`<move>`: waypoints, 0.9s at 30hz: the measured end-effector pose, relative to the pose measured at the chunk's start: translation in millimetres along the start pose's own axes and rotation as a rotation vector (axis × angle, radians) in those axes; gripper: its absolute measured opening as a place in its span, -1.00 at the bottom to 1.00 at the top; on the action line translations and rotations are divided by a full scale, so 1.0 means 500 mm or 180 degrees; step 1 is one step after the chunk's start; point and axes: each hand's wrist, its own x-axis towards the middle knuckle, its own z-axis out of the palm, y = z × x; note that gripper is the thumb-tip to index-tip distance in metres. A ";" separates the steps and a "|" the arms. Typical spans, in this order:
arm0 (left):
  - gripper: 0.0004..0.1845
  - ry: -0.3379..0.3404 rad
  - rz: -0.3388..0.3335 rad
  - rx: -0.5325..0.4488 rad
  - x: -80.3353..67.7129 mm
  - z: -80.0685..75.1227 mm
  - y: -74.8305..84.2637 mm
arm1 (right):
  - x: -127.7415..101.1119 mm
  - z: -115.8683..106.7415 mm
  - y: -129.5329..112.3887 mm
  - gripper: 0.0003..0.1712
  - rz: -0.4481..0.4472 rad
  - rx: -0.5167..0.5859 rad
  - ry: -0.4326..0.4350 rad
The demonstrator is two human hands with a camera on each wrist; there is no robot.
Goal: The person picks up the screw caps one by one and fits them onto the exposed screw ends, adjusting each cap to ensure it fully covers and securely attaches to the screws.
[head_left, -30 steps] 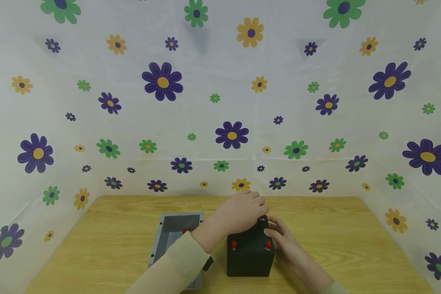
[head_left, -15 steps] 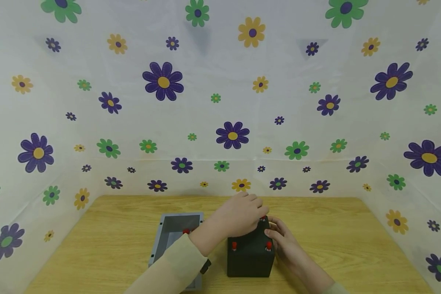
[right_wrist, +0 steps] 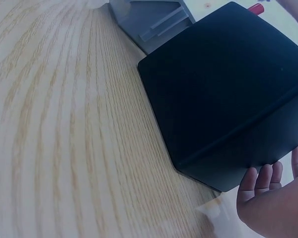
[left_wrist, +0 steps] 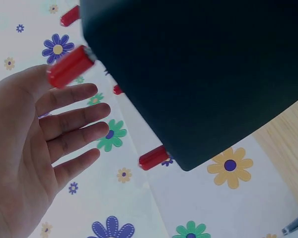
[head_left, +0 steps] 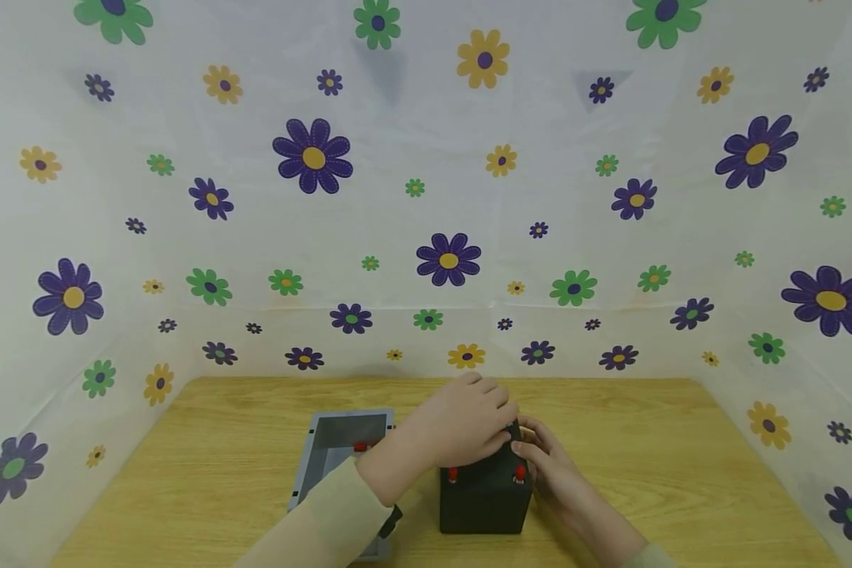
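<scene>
The black box [head_left: 484, 493] stands on the wooden table [head_left: 646, 465] between both hands: the left hand [head_left: 468, 426] lies flat-fingered over its top, the right hand [head_left: 550, 469] apparently presses its right side, fingers straight

Black box [head_left: 484, 497], red pegs [head_left: 519, 473]; grey tray [head_left: 311, 457]; pale wood-grain table [head_left: 206, 465]; flowered backdrop [head_left: 426, 197]

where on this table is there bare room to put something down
Bare wood lies right of the black box and the right hand, out to the table's right edge, along the back strip under the flowered backdrop, and left of the grey tray. The front middle is crowded: tray, left hand, box and right hand sit close together.
</scene>
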 end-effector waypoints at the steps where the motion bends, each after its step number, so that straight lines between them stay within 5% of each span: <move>1: -0.71 0.0028 0.0026 0.0018 -0.003 -0.003 0.001 | 0.000 0.000 0.000 -0.35 0.0000 0.0009 -0.0006; 7: -0.70 0.0152 0.0104 0.0059 -0.018 -0.014 0.011 | 0.000 0.000 -0.001 -0.36 0.0016 0.0004 -0.0009; 27: -0.63 -0.0069 -0.0085 0.0108 -0.083 -0.026 0.020 | -0.020 -0.014 -0.011 -0.25 0.0131 -0.0237 -0.0218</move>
